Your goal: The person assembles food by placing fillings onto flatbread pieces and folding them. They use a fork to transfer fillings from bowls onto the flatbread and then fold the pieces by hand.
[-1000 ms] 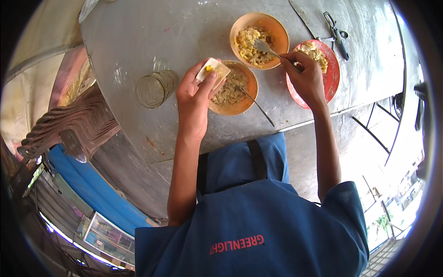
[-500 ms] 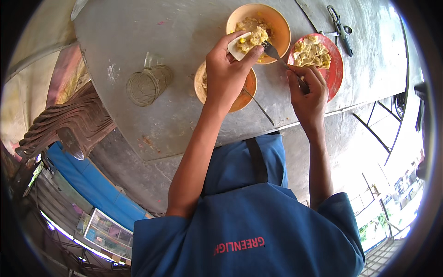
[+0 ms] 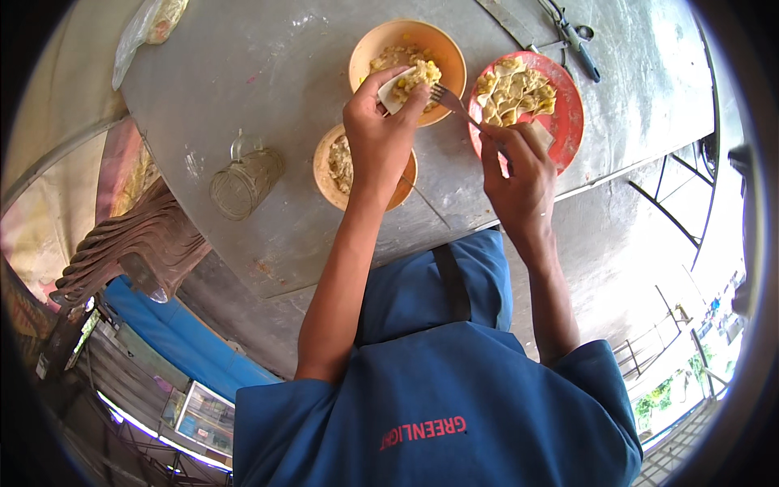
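Two hands worked over a grey metal surface (image 3: 243, 73): the left hand (image 3: 380, 134) pinched a small pale wrapper (image 3: 396, 88) between thumb and fingers above the far orange bowl (image 3: 408, 42) of yellow filling, while the right hand (image 3: 519, 170) was closed around the handle of a fork (image 3: 454, 105) whose tines met that wrapper. A nearer orange bowl (image 3: 326, 166) lay partly under the left wrist, a red plate (image 3: 568, 122) of folded dumplings (image 3: 515, 89) stood just right of the far bowl, and a glass mug (image 3: 243, 183) stood well to the left.
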